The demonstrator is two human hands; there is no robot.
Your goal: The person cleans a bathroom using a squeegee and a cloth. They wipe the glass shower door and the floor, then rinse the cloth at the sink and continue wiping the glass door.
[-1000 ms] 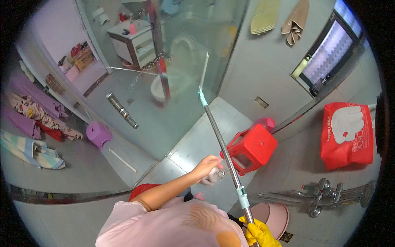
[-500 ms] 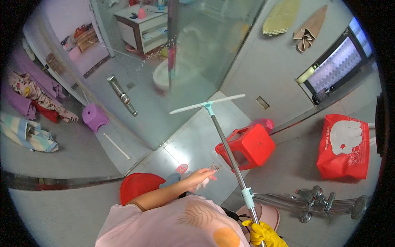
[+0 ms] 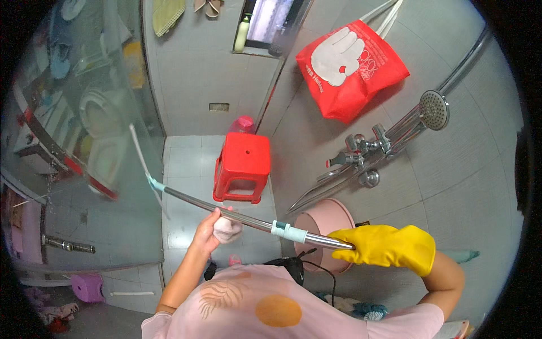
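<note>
My right hand [image 3: 381,247], in a yellow rubber glove, is closed round the lower end of a long-handled squeegee [image 3: 200,205]. Its metal pole slants up to the left, with a pale green collar partway along. The white squeegee blade [image 3: 139,151] stands close to the glass panel [image 3: 121,226]; whether it touches cannot be made out. My bare left hand [image 3: 206,230] is closed on a crumpled pale cloth [image 3: 227,229] just under the pole, its fingertips at the pole. Part of the cloth is hidden by the fingers.
A red plastic stool [image 3: 247,152] stands beyond the pole, with a pink tub [image 3: 324,217] behind the green collar. On the right wall are a red tote bag [image 3: 353,68], a chrome shower mixer [image 3: 361,150] and a shower head [image 3: 434,110]. A purple stool [image 3: 87,287] sits lower left.
My view has swung to the right. The squeegee has tipped from pointing away to pointing left, toward the glass. My left hand has come up to the pole, and my gloved right hand has risen.
</note>
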